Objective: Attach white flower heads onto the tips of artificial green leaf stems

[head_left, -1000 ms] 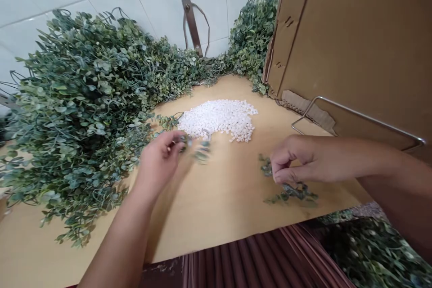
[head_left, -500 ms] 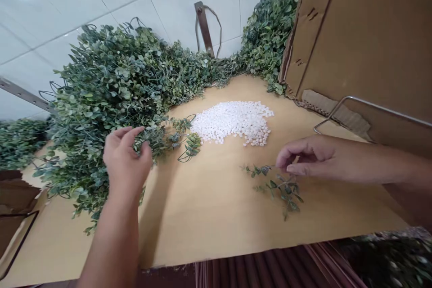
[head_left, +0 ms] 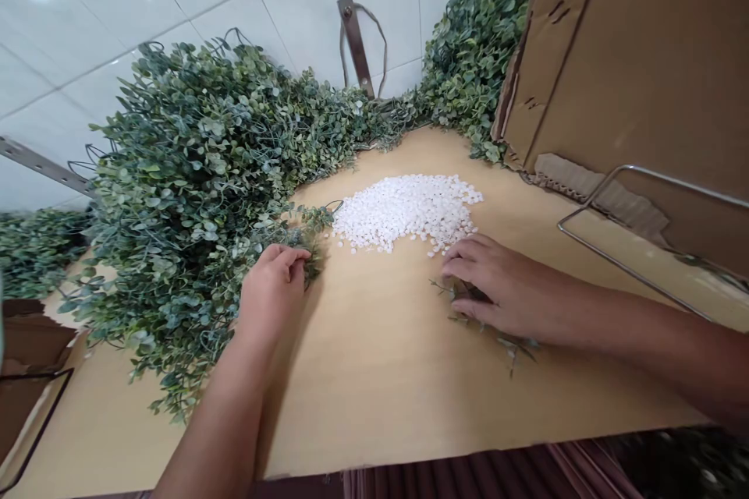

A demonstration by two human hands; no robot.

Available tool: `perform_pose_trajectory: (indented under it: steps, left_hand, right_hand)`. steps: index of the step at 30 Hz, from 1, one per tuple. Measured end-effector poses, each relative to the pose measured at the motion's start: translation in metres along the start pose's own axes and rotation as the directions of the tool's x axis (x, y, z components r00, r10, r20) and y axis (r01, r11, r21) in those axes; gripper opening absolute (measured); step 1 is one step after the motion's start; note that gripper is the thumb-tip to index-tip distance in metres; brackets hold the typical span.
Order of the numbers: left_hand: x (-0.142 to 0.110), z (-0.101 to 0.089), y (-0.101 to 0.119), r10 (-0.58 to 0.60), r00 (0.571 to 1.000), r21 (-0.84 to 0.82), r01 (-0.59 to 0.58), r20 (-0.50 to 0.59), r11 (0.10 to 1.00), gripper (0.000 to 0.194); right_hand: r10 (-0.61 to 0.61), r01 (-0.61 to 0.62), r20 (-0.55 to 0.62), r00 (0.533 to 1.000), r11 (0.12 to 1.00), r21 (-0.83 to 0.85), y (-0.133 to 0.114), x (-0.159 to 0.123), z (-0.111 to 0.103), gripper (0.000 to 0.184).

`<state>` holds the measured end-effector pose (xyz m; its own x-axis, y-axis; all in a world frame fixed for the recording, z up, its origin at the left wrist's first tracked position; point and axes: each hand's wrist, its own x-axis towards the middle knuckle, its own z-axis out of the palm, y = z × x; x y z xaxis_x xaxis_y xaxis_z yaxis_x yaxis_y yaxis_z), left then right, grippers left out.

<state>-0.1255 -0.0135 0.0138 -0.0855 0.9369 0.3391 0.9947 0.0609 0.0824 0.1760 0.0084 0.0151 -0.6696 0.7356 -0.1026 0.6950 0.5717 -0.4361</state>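
Centre-left: left hand (head_left: 272, 284) pinches small-leaved green sprig (head_left: 314, 261). Centre-right: right hand (head_left: 497, 288), fingers parted, apparently steadies grey-green leafy sprig (head_left: 518, 346).

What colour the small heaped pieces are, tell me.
The small pieces are white, best seen in the head view.

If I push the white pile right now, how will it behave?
The white pile will probably spread apart, since its small pieces look loose. Each piece is likely light, being tiny. Some may slide easily across the smooth-looking tabletop.
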Motion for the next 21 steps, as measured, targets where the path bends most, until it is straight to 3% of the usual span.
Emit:
perform_pose_trajectory:
  steps: [6, 9, 15, 21]
  left_hand:
    - [0.003, 0.001, -0.007, 0.019, 0.997, -0.018, -0.018, 0.072, 1.000, 0.028]
    - [0.004, 0.003, -0.011, 0.033, 0.994, 0.093, -0.042, 0.103, 0.995, 0.031]
    - [0.017, 0.005, -0.023, -0.109, 0.988, 0.350, 0.065, 0.107, 0.934, 0.035]
    - [0.039, 0.010, -0.029, -0.220, 0.972, 0.335, 0.180, 0.085, 0.925, 0.034]
  right_hand:
    - [-0.008, 0.007, -0.040, 0.999, 0.999, -0.034, 0.004, 0.004, 0.006, 0.016]
    - [-0.025, 0.024, -0.046, 0.999, 0.999, -0.024, 0.006, 0.004, 0.006, 0.020]
    - [-0.002, 0.001, 0.004, 1.000, 0.996, 0.087, 0.006, 0.009, 0.010, 0.024]
    - [-0.069, 0.062, 0.036, 0.997, 0.984, 0.164, 0.001, 0.011, 0.012, 0.030]
